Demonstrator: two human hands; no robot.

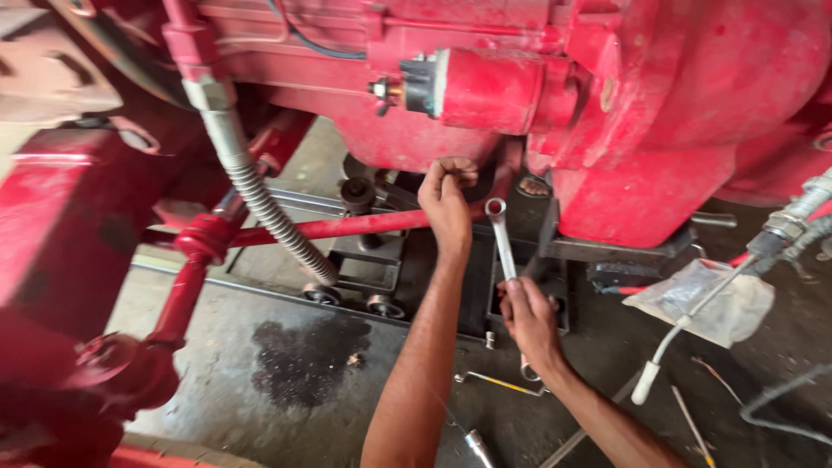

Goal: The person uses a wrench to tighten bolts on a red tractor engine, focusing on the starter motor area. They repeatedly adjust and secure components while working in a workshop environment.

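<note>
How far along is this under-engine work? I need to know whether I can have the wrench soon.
Nothing shows as finished. In hand: the left hand is closed up against the underside of the red engine housing, while the right hand holds a ring wrench, its ring end raised but not on any fastener. Other tools lie on the floor. What remains cannot be told.

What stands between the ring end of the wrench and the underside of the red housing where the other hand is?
Nothing visible. The right hand holds the wrench upright, its ring end in open space beside the left hand, which is pressed up under the red housing.
</note>
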